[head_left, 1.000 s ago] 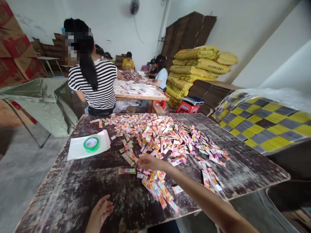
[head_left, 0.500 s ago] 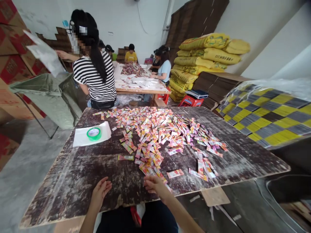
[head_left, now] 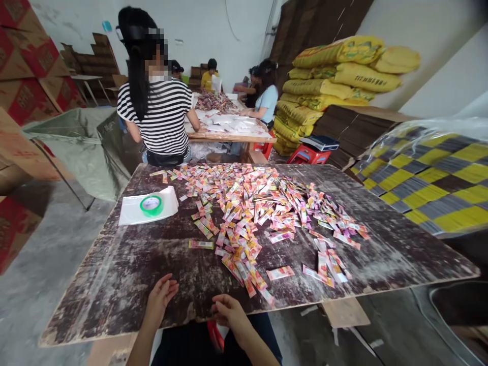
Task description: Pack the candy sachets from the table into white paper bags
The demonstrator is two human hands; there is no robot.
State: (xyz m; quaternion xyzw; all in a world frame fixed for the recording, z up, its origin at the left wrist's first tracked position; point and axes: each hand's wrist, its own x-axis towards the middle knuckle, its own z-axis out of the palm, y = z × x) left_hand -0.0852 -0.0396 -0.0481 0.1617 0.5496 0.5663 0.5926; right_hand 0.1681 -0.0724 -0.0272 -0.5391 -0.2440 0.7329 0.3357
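Note:
My left hand (head_left: 162, 295) is over the near edge of the worn dark table (head_left: 152, 254), palm turned inward, fingers loosely bent and apart, holding nothing. My right hand (head_left: 230, 314) hangs at the same edge, fingers slightly curled, with nothing visible in it. Ahead of it spreads a wide loose pile of small pink, yellow and purple sachets (head_left: 244, 203), its nearest tip (head_left: 267, 297) close to the table edge. To the left, a roll of green tape (head_left: 151, 205) rests on a stack of white plastic bags (head_left: 131, 211). Below my right hand a red and white item (head_left: 216, 335) is partly hidden.
A person in a striped shirt (head_left: 154, 117) stands beyond the table, by an open green sack (head_left: 76, 147). Others sit around a second table (head_left: 236, 136). Yellow sacks (head_left: 343, 76), a red stool (head_left: 308, 154) and a plastic-wrapped checkered stack (head_left: 438, 178) stand right; cartons (head_left: 26, 61) left.
My right hand has drawn back from the sachets, left and toward me. My left hand has barely moved. The person in stripes has turned from the sack toward the far table. The view has shifted slightly.

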